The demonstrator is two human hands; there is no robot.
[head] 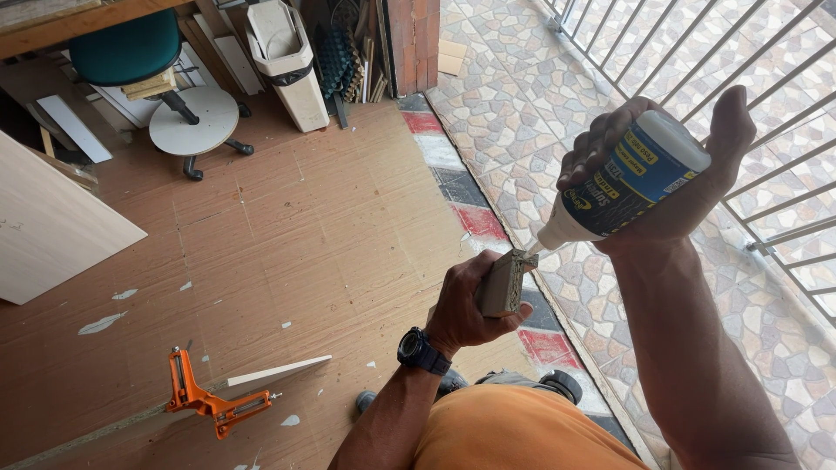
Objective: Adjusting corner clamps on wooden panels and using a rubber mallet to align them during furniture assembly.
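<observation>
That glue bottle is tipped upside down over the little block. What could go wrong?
The glue bottle in the right hand is tipped nozzle-down onto the small block, so too much may squeeze out and run onto the fingers of the left hand. Held in the air, drips could also land on the floor or the orange shirt.

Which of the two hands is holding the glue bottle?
The right hand, raised and tipping the white bottle nozzle-down. The left hand, with the wristwatch, grips a small wooden block instead.
</observation>
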